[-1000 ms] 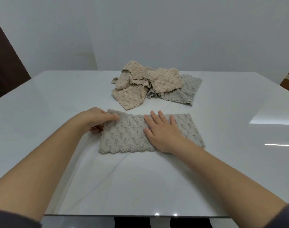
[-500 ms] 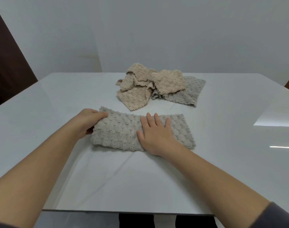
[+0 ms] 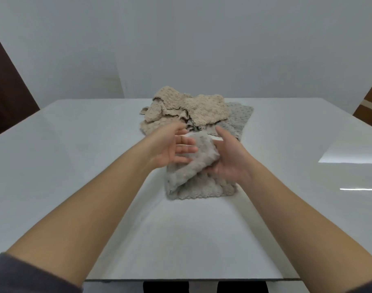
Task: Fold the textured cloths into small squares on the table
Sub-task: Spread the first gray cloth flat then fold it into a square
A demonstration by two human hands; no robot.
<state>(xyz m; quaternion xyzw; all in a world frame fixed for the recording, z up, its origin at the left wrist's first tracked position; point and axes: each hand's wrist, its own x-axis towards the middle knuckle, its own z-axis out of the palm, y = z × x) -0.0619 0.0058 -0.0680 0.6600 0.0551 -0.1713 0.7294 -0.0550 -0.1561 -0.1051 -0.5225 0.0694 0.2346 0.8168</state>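
No legible txt, labels or nos. anywhere.

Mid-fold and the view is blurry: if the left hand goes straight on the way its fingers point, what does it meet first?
Likely the raised flap of the gray cloth, right beside the left hand; the right hand lies beyond it. Blur leaves depth unsure.

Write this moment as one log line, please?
grey bumpy cloth: one end lifted over itself | left hand: fingers spread | right hand: at flap, grip unclear | crumpled beige cloth pile: behind
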